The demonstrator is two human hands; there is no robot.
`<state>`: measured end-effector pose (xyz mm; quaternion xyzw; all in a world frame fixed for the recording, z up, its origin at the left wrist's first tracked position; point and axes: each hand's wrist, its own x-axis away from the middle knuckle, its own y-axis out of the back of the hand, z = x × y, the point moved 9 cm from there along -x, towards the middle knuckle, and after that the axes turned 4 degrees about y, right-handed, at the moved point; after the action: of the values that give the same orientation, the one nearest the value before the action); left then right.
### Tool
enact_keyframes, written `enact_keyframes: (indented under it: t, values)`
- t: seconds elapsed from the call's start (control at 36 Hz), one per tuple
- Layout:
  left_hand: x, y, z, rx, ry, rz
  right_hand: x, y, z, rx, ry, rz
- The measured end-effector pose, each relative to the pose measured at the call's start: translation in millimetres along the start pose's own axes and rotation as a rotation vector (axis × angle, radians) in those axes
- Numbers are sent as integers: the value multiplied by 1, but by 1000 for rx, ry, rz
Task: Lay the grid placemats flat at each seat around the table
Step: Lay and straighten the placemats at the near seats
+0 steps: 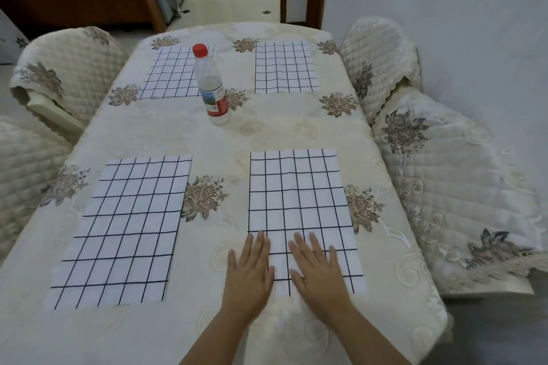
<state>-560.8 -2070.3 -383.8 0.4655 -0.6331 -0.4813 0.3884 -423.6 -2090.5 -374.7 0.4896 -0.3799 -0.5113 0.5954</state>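
Smoothing the last placemat
Both hands, left hand (pixel 248 272) and right hand (pixel 318 268), press with straight fingers on the lower-right placemat (pixel 299 201); next probably only flattening its edges.

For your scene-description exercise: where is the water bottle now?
In the head view, the water bottle stands upright on the tablecloth, just off the near right corner of the far left placemat.
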Motion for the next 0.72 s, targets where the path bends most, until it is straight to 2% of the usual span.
enact_keyframes:
  t: [0.17,0.25,0.33,0.42,0.44,0.5,0.56,0.61,0.67,0.72]
  values:
    - [-5,12,44,24,74,69,9,26,-93,-12,-297,-36]
    - [-10,20,48,77,99,39,11,39,-111,-44,-315,-117]
    - [-25,33,38,175,147,-70,1,60,-112,-87,-352,-302]
    - [-51,44,1,209,94,-134,-21,73,-87,-86,-302,-450]
    - [-61,43,-14,197,61,-102,-32,69,-72,-75,-255,-429]
    - [-78,29,-36,132,10,3,-54,48,-39,-61,-146,-283]
    - [-91,18,-40,82,22,90,-69,27,-17,-73,-64,-137]
    - [-100,10,-30,44,56,110,-76,15,-15,-67,-4,-40]
    - [-106,8,-14,26,93,118,-81,12,-36,-38,-7,6]
    - [-113,13,3,29,139,129,-87,16,-71,2,-101,26]
